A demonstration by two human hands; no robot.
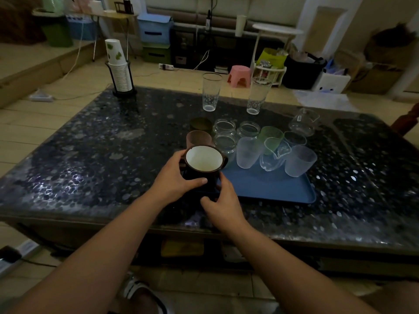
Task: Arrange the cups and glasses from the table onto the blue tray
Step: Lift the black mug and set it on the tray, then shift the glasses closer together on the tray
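Brown mug (pixel 204 165), white inside, at blue tray's (pixel 267 189) near-left corner. Left hand (pixel 175 177) wraps mug side, thumb across front: firm grip. Right hand (pixel 223 206) touches mug base, fingers curled. Frosted cups (pixel 248 152) crowd tray's far side. Two tall glasses (pixel 210 91) wait beyond on dark surface (pixel 90 143).

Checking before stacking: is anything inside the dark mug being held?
The dark mug shows a bare white inside, nothing visible in it. Its near inner wall is hidden behind the rim.
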